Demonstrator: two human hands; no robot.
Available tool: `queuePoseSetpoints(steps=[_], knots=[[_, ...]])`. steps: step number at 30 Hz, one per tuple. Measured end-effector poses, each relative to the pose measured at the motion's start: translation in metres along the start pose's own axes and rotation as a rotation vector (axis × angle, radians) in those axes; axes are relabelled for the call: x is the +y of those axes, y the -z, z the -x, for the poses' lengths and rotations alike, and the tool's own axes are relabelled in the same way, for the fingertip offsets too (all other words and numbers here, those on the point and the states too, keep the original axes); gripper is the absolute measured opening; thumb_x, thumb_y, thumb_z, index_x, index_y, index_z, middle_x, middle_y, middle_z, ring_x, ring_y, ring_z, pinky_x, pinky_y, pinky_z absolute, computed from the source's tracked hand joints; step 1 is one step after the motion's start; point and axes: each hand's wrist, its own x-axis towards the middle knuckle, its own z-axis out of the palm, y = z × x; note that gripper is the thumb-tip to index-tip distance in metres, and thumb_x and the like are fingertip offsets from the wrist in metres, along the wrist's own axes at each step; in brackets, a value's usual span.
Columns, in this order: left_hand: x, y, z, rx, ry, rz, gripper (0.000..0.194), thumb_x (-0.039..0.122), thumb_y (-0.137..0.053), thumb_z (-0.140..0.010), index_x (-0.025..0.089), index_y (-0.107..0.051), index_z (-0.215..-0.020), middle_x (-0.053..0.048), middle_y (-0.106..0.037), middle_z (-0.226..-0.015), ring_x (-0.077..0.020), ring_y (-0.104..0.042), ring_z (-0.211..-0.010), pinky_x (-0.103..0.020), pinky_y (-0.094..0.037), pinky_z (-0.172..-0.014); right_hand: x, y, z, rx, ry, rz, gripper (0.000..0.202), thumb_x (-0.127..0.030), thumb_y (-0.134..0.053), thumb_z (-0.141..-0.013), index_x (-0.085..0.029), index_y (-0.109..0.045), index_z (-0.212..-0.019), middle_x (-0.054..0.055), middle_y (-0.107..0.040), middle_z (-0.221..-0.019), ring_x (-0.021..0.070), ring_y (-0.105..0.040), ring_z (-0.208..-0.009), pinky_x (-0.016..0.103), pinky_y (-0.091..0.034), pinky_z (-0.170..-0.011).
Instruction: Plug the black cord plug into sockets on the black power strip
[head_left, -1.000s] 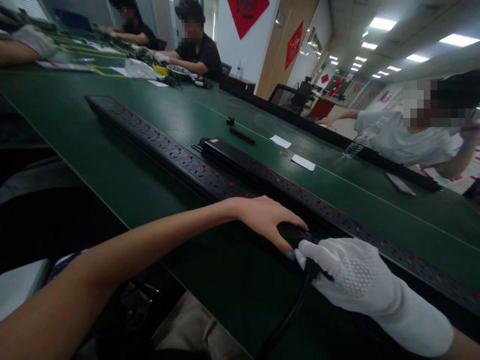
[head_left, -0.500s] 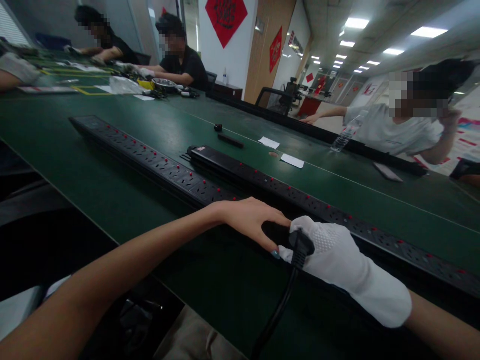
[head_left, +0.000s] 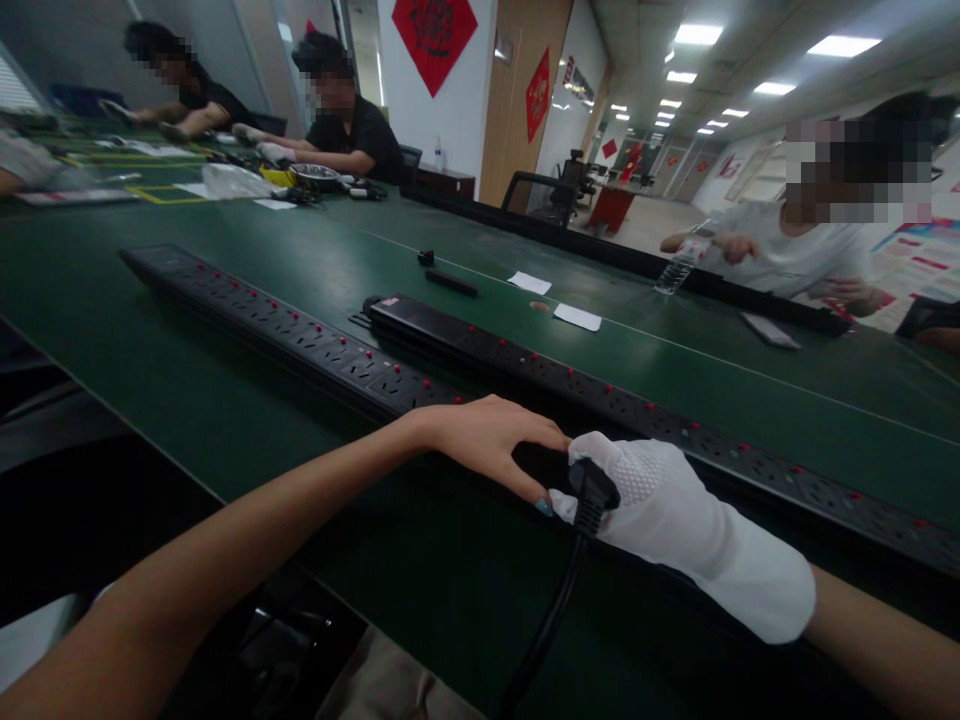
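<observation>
My right hand [head_left: 645, 500], in a white glove, is closed round a black plug [head_left: 592, 483] whose thick cable [head_left: 551, 620] hangs down over the near side. My bare left hand [head_left: 502, 445] lies across the nearer black power strip [head_left: 300, 335], thumb and fingers spread apart, its fingertips close to the gloved fingers. Sockets and small red lights run along that strip. Behind it, a second black power strip [head_left: 600, 395] lies roughly parallel on the green table [head_left: 247, 420]. The strip surface under both hands is partly hidden.
Beyond the strips are a small black bar [head_left: 451, 283], a small black block [head_left: 426, 257], white paper pieces [head_left: 577, 317] and a clear bottle [head_left: 679, 267]. A person in white [head_left: 817, 250] sits across; others work at the far left near a plastic bag [head_left: 234, 182].
The view has shifted slightly, while my hands keep the same pose at the plug. The person across has lowered a raised hand and drawn in the outstretched arm.
</observation>
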Motion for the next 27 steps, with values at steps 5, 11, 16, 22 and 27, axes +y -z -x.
queuePoseSetpoints(steps=[5,11,16,22,27], knots=[[0.0000,-0.0001,-0.0001,-0.005,0.006,0.010,0.053,0.048,-0.055,-0.075,0.022,-0.044,-0.121,-0.003,-0.048,-0.125,-0.0190,-0.046,-0.111,-0.029,-0.033,-0.091,0.0002,-0.0018,-0.0001,0.007,0.011,0.014,0.035,-0.052,-0.047,-0.076,-0.017,-0.052,-0.081,0.002,-0.057,-0.064,0.0119,-0.050,-0.051,0.022,-0.033,-0.046],[-0.0003,-0.0009,-0.0001,0.018,-0.005,-0.005,0.052,0.047,-0.056,-0.075,0.021,-0.046,-0.119,-0.003,-0.050,-0.123,-0.0181,-0.047,-0.111,-0.027,-0.034,-0.089,0.0026,-0.0039,0.0013,0.022,0.012,0.029,0.034,-0.053,-0.046,-0.076,-0.019,-0.050,-0.080,0.000,-0.055,-0.061,0.0122,-0.050,-0.050,0.022,-0.033,-0.046],[0.0004,-0.0006,0.0002,0.014,0.000,-0.025,0.050,0.046,-0.055,-0.075,0.022,-0.047,-0.118,-0.003,-0.050,-0.123,-0.0181,-0.048,-0.110,-0.027,-0.034,-0.089,0.0013,-0.0026,0.0000,-0.008,-0.006,0.019,0.033,-0.052,-0.045,-0.077,-0.019,-0.049,-0.079,0.000,-0.056,-0.063,0.0119,-0.051,-0.051,0.022,-0.033,-0.046],[0.0002,-0.0010,0.0005,0.025,-0.003,-0.016,0.051,0.046,-0.056,-0.075,0.022,-0.046,-0.119,-0.002,-0.051,-0.122,-0.0178,-0.048,-0.110,-0.025,-0.035,-0.088,0.0028,-0.0060,-0.0012,0.000,-0.008,0.046,0.033,-0.053,-0.046,-0.076,-0.020,-0.048,-0.079,-0.001,-0.055,-0.061,0.0125,-0.051,-0.051,0.023,-0.032,-0.047],[0.0002,-0.0012,0.0008,0.021,-0.007,-0.021,0.051,0.047,-0.056,-0.075,0.022,-0.046,-0.119,-0.002,-0.051,-0.122,-0.0179,-0.048,-0.110,-0.026,-0.034,-0.088,0.0024,-0.0048,-0.0004,-0.020,-0.019,0.042,0.033,-0.052,-0.045,-0.077,-0.020,-0.048,-0.080,0.000,-0.056,-0.063,0.0127,-0.052,-0.053,0.023,-0.033,-0.048]])
